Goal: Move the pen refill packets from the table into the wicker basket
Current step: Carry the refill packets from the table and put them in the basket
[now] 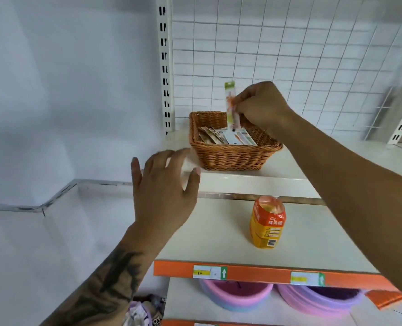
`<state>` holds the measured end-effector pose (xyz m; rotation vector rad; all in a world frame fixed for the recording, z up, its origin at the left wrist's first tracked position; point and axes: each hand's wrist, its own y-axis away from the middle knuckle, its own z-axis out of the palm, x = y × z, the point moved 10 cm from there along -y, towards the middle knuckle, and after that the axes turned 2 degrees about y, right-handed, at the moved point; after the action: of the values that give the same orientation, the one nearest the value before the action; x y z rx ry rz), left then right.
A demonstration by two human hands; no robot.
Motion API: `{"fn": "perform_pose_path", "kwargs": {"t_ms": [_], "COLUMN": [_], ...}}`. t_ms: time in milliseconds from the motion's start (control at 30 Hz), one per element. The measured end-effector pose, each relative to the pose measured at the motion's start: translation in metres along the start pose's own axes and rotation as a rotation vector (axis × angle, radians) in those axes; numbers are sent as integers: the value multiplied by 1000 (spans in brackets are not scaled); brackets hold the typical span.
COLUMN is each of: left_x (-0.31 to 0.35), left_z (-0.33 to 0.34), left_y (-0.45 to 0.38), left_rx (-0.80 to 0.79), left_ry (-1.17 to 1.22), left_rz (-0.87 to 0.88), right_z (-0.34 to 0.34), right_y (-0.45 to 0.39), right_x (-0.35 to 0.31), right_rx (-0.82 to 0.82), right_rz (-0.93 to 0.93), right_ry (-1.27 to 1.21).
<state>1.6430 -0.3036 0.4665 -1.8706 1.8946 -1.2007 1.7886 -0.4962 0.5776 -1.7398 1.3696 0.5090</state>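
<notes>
Head cam, only view we've got: the right hand [260,107] is pinching one pen refill packet [231,107] about midway along its length, held over the wicker basket [230,156] on the upper shelf [254,182]. The packet's long axis runs near vertical, lower end pointing down into the basket, right over the other packets [228,137] already lying flat in there. So I'd guess it's pretty much a straight drop. Left hand [162,187] is spread and holding nothing, down by the basket's near-left corner. An orange bottle [267,223] stands on the shelf below.
</notes>
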Motion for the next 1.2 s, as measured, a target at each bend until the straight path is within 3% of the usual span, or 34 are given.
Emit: {"fn": "perform_pose_path", "kwargs": {"t_ms": [67, 233, 500, 667, 767, 900, 1033, 1200], "left_x": [-13, -24, -24, -21, -19, -25, -25, -23], "left_z": [21, 36, 40, 35, 32, 32, 17, -24], "left_y": [8, 13, 16, 25, 50, 120, 235, 407], "left_rx": [-77, -87, -57, -85, -132, -267, -338, -430], "left_ry": [-151, -153, -144, -187, -250, -282, -334, -528], "left_rz": [29, 65, 105, 84, 59, -112, -307, -539], "right_z": [17, 55, 48, 15, 0, 17, 80, 183], "right_y": [-17, -8, -8, 7, 59, 166, 265, 417], "right_x": [16, 23, 28, 17, 12, 33, 103, 142], "right_rx": [-104, -263, -231, -108, -29, 29, -156, -531], "right_rz": [85, 74, 100, 35, -98, -453, -492, -604], "right_ry": [247, 713, 770, 620, 554, 588, 536, 430]}}
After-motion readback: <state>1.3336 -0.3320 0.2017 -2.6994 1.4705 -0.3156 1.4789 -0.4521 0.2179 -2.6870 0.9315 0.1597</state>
